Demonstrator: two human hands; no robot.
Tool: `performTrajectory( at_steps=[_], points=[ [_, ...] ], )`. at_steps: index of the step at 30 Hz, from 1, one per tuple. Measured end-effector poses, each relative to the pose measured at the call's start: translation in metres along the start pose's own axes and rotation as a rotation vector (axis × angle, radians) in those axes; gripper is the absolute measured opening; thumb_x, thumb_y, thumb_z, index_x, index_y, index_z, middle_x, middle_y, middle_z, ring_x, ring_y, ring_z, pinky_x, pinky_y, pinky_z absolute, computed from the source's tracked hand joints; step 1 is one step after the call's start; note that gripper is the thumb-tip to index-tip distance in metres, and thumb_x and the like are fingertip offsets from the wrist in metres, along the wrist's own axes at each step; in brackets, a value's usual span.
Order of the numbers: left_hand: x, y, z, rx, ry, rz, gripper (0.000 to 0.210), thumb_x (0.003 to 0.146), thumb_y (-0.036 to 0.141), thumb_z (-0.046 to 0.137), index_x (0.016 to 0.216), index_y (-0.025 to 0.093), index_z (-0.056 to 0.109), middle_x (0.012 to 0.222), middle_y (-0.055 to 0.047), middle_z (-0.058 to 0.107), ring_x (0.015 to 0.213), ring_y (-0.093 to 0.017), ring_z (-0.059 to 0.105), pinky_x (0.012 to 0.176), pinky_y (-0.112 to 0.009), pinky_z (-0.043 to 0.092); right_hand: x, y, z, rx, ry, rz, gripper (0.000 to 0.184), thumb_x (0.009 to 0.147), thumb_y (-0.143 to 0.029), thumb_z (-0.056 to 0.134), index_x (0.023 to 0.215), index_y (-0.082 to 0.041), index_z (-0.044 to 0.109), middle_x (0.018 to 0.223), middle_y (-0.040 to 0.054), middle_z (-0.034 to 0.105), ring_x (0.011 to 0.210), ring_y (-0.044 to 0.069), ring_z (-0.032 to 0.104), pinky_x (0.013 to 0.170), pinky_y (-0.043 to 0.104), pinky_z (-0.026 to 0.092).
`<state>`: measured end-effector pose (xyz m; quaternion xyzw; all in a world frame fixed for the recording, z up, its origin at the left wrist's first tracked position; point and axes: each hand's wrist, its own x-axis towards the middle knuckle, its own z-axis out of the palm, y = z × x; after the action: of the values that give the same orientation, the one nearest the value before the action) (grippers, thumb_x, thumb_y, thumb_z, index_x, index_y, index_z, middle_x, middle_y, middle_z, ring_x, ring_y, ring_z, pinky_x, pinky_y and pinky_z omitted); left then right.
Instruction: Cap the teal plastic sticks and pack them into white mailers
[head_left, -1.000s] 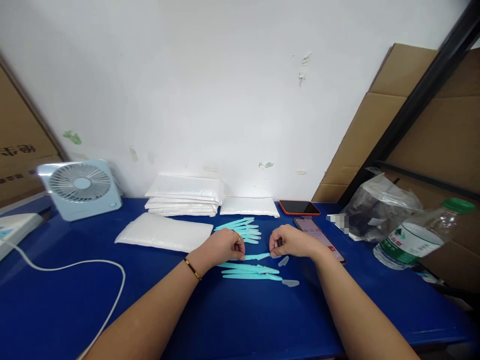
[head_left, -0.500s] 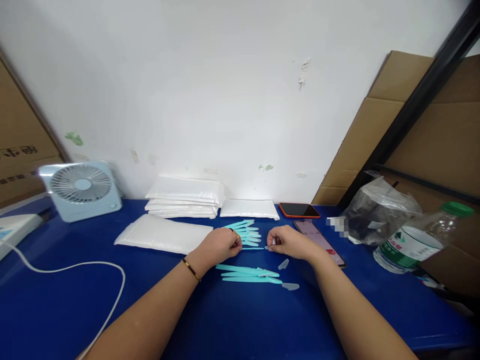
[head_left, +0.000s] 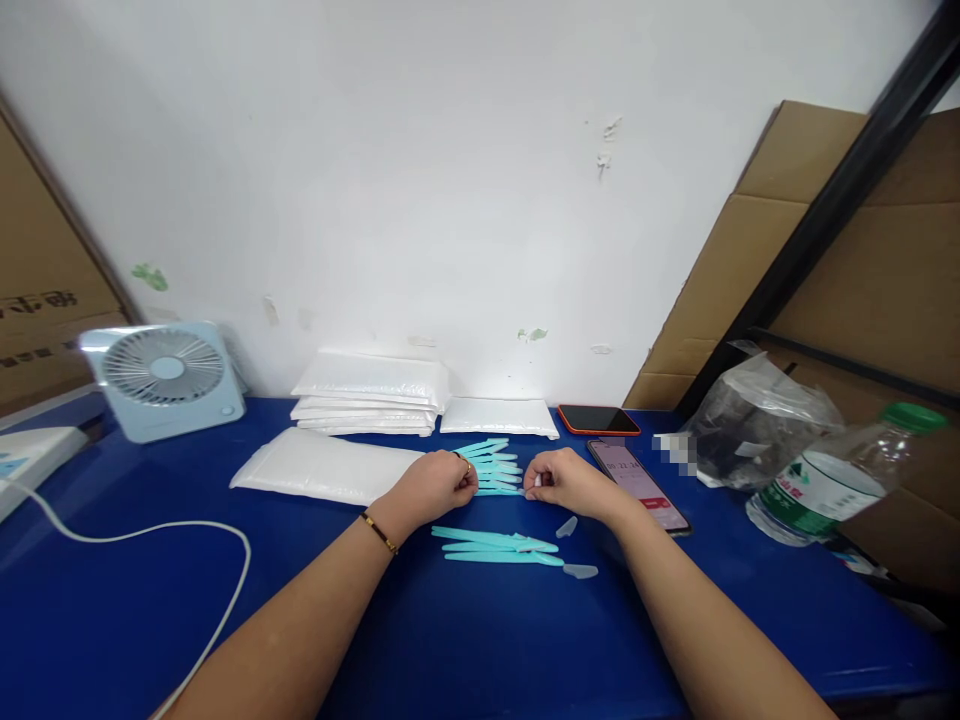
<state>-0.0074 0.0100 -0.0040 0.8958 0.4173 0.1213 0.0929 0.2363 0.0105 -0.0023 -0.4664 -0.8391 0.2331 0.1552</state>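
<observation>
Pinched in my left hand (head_left: pixel 441 480) is the handle of a turquoise eyebrow razor (head_left: pixel 499 492), lying level just above or on the table. My right hand (head_left: pixel 564 482) closes its fingertips at the razor's other end, around a small clear blade cover that is mostly hidden. Behind my hands, several turquoise razors (head_left: pixel 496 462) lie fanned side by side. Nearer to me is a small group of razors (head_left: pixel 487 546), their blade ends pointing right. Beside them rest two loose translucent blade covers, one upper (head_left: pixel 568 527) and one lower (head_left: pixel 581 571).
White padded packs (head_left: pixel 367 385) are stacked against the wall, with another pack (head_left: pixel 322 468) left of my hand. Two phones, one dark (head_left: pixel 598 419) and one lit (head_left: pixel 641 485), lie right. A fan (head_left: pixel 166 370), a white cable (head_left: pixel 240 560) and a bottle (head_left: pixel 821 490) stand around.
My right hand has shifted slightly left, so its fingertips now meet the razor's end more closely. My left hand has moved a little left and back. The loose covers stay put.
</observation>
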Motion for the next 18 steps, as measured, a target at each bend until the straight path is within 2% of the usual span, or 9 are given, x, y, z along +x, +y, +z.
performTrajectory(
  at_steps=[9,14,18],
  points=[
    [0.003,0.003,0.007,0.033,0.032,0.017,0.019,0.078,0.024,0.046,0.074,0.021,0.064,0.072,-0.001,0.064,0.066,-0.013,0.056,0.056,-0.022,0.032,0.005,-0.018,0.011,0.042,0.046,-0.070,0.010,0.072,-0.019,0.056,0.074,-0.018,0.067,0.071,0.0007,0.064,0.061,0.011,0.055,0.055,0.021,0.040],
    [0.001,0.002,0.004,0.044,0.025,-0.007,0.019,0.077,0.023,0.046,0.070,0.019,0.063,0.069,-0.002,0.063,0.063,-0.013,0.054,0.056,-0.022,0.033,-0.002,-0.004,-0.004,-0.026,0.085,-0.001,0.013,0.072,-0.016,0.054,0.074,-0.018,0.066,0.070,0.0010,0.064,0.061,0.012,0.055,0.055,0.021,0.039],
    [0.001,0.002,0.002,0.039,0.009,-0.008,0.019,0.077,0.023,0.046,0.070,0.019,0.063,0.070,-0.002,0.063,0.063,-0.013,0.054,0.056,-0.022,0.033,-0.001,0.002,-0.003,-0.030,0.064,0.009,0.015,0.071,-0.013,0.053,0.074,-0.018,0.066,0.070,0.0003,0.065,0.061,0.011,0.056,0.055,0.020,0.039]
  ],
)
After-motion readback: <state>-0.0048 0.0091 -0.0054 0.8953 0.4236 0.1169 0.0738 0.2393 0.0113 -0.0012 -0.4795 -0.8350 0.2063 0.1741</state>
